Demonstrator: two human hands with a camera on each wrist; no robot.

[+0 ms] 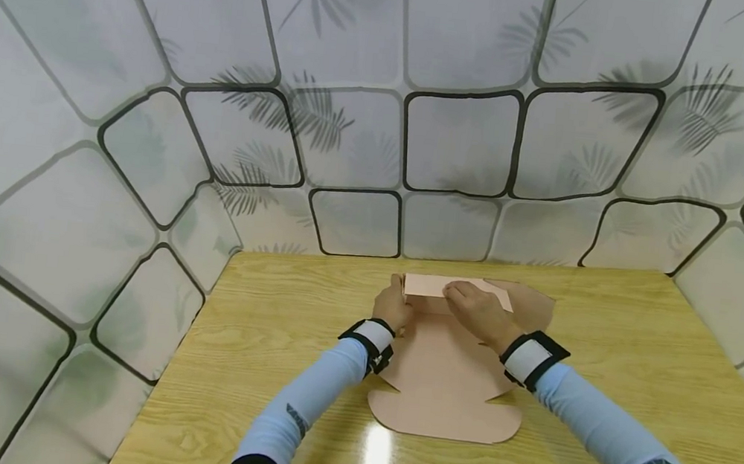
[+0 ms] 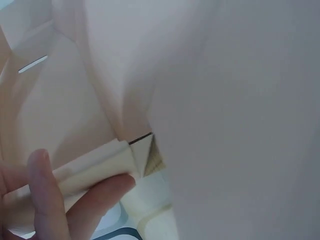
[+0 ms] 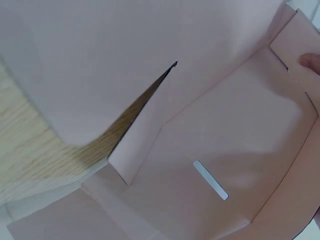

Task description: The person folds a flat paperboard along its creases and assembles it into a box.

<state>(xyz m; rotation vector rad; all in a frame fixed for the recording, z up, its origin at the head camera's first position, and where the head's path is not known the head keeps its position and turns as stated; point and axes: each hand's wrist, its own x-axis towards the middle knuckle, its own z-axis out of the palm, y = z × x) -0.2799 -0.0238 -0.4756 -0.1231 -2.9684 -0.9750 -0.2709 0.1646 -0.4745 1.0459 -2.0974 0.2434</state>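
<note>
A brown die-cut cardboard box, partly folded, lies in front of the person, its rounded flap toward the near side. At its far end a narrow panel stands folded up. My left hand grips the left end of that fold. In the left wrist view the left fingers pinch a doubled cardboard edge. The right hand holds the folded panel from above, with curled fingers over it. A fingertip presses on a flap at the right edge of the right wrist view.
The box lies on a wood-grain table. Behind and beside it hangs a pale curtain with outlined blocks and leaf prints. A side flap spreads out to the right of the box. One panel has a narrow slot.
</note>
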